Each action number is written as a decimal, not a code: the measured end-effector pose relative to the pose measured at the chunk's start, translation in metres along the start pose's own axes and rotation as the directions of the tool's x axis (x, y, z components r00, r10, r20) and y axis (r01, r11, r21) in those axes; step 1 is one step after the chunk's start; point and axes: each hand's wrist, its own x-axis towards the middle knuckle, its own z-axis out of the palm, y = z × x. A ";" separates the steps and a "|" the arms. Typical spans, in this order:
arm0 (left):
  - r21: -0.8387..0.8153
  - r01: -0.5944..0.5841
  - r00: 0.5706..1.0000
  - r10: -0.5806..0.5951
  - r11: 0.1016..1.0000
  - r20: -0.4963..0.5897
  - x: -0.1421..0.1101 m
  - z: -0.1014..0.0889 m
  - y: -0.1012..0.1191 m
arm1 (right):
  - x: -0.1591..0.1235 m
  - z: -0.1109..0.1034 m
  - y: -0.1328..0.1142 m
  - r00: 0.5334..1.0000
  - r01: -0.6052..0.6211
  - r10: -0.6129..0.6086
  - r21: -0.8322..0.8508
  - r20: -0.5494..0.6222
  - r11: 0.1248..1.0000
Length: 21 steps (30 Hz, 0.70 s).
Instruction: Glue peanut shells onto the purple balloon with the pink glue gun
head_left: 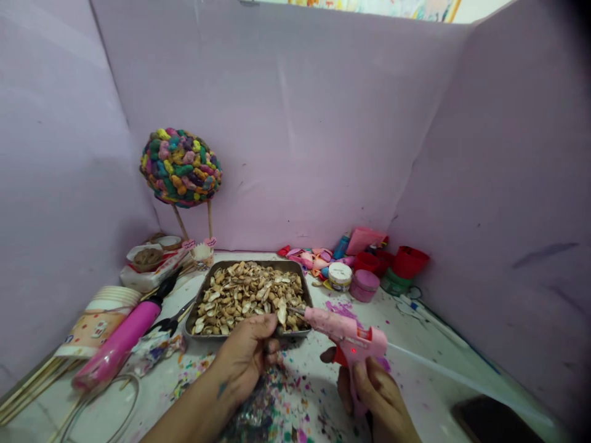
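Observation:
A pink hot glue gun (339,326) with a lit red light is gripped by my right hand (373,394), fingers wrapped round its handle. A long clear glue stick (443,366) sticks out of its back. Between thumb and fingertips my left hand (247,354) pinches a peanut shell (282,311), its pale hollow side showing. The gun's metal nozzle points at the shell, very close to it; whether they touch I cannot tell. Just behind both hands lies a metal tray (191,323) heaped with peanut shells (253,286).
At the back left stands a ball of multicoloured painted shells (182,166) on sticks. Paper cups (99,320), a pink bottle (120,341) and scissors (170,323) lie left. Balloons (316,261), paint jars (364,285) and red cups (409,261) stand right; a dark phone-like object (494,421) lies front right.

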 end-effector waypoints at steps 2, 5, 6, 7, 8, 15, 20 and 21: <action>0.032 -0.013 1.000 0.013 0.999 0.010 0.000 0.000 -0.001 | 0.000 0.000 0.001 1.000 0.009 -0.009 0.000 0.008 1.000; 0.080 -0.031 0.999 0.031 0.996 0.010 -0.001 0.000 -0.001 | 0.001 -0.001 0.004 0.999 0.004 -0.004 0.018 0.040 1.000; 0.092 -0.036 0.999 0.036 0.995 0.006 -0.001 0.000 -0.001 | 0.001 -0.002 0.005 0.999 0.003 -0.003 0.020 0.045 1.000; 0.102 -0.039 0.999 0.039 0.994 0.004 -0.001 0.000 -0.001 | 0.001 -0.002 0.006 0.999 0.003 -0.004 0.018 0.045 1.000; 0.109 -0.041 0.999 0.041 0.993 0.004 -0.001 0.000 -0.001 | 0.001 -0.002 0.007 0.999 0.007 -0.007 0.014 0.043 1.000; 0.143 -0.042 0.999 0.041 0.989 0.013 -0.003 0.001 -0.001 | -0.002 -0.001 0.010 0.998 0.003 -0.002 -0.011 0.058 1.000; 0.162 -0.047 0.999 0.042 0.986 0.035 -0.004 0.002 -0.001 | -0.003 0.001 0.009 0.999 -0.010 0.011 -0.020 0.050 1.000; 0.163 -0.048 0.999 0.043 0.985 0.033 -0.004 0.003 -0.001 | -0.003 0.001 0.009 0.999 -0.015 0.016 -0.024 0.047 1.000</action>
